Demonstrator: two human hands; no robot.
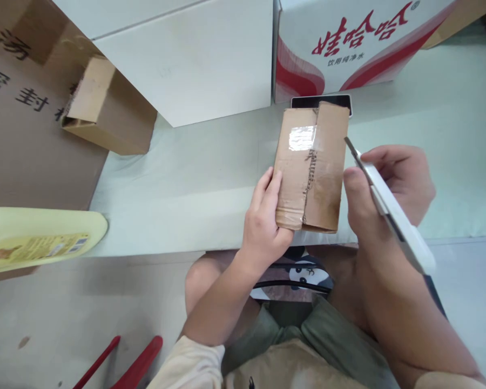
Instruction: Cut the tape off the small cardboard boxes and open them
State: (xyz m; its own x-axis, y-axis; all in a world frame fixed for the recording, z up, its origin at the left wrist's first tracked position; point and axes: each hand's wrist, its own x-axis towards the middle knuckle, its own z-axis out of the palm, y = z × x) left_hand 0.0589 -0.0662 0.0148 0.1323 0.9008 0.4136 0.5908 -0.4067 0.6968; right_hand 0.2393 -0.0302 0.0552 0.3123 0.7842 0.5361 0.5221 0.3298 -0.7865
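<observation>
A small brown cardboard box (327, 183) is gripped at its lower left side by my left hand (265, 219). Clear tape crosses the box, and a torn, ragged seam runs down its middle. In my right hand (400, 183) is a white utility knife (397, 216), pinched between thumb and fingers. Its dark blade points up and left, close to the box's right edge and seemingly apart from it. Just behind the box, a dark flat object with a light rim (344, 101) is partly covered.
A white carton (194, 59) and a red-and-white water carton (364, 43) stand at the back. At left are a large brown carton (28, 146), a smaller cardboard box (113, 108) and a pale yellow bottle (44, 237). Pale green cloth (186, 205) covers the surface. Red legs (137, 364) show on the floor.
</observation>
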